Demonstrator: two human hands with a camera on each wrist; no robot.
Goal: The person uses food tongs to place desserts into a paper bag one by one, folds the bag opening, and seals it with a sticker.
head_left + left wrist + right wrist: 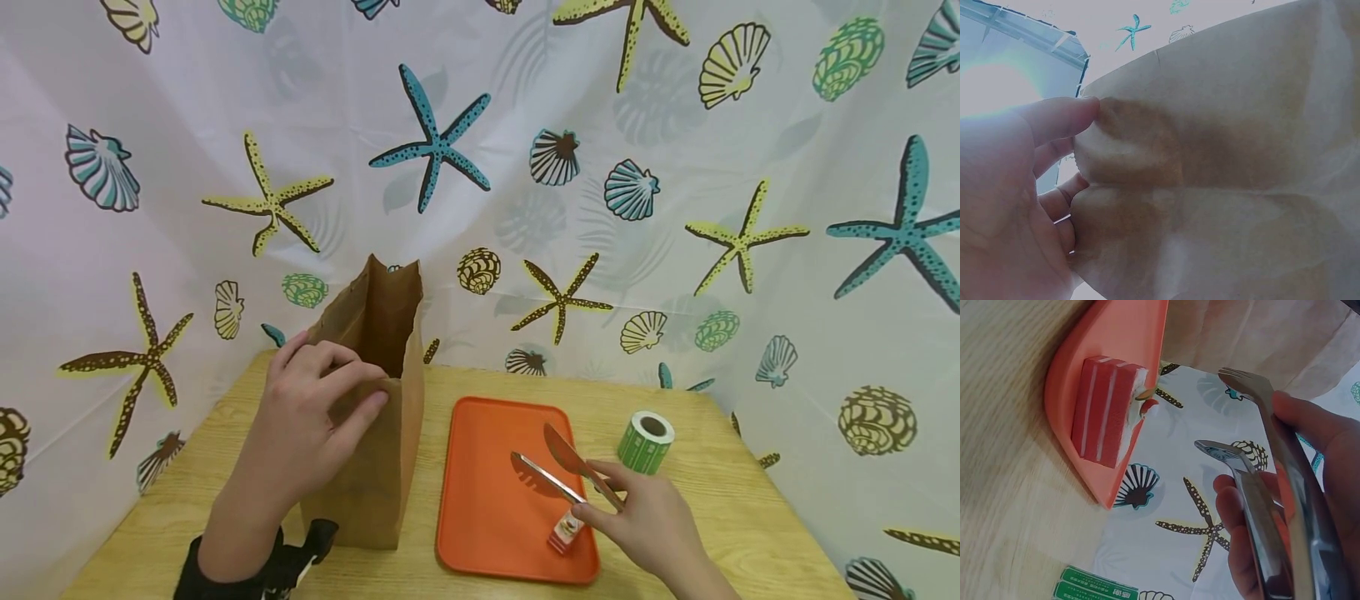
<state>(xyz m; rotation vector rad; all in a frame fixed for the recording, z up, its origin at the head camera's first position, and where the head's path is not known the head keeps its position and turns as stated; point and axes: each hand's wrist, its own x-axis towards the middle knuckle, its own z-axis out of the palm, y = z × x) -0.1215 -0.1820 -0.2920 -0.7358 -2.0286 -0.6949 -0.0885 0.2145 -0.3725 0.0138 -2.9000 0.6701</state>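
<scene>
My left hand (pixel 300 417) pinches the near top rim of a tall brown paper bag (pixel 367 492), which stands upright with its mouth spread. In the left wrist view the thumb (pixel 1063 117) lies against the bag's outer face and the other fingers go behind the rim. Metal tongs (pixel 572 460) are in my right hand (pixel 652 512), their arms apart with nothing between the tips. One tip looks fork-like in the right wrist view. Below the tongs, a toy slice of layered red cake (pixel 1107 412) with a white top lies on an orange tray (pixel 480 500).
A roll of green labels (pixel 637 454) stands on the wooden table (pixel 720 517), right of the tray and just beyond my right hand. Behind the table hangs a white curtain (pixel 495 225) printed with starfish and shells. The bag stands left of the tray.
</scene>
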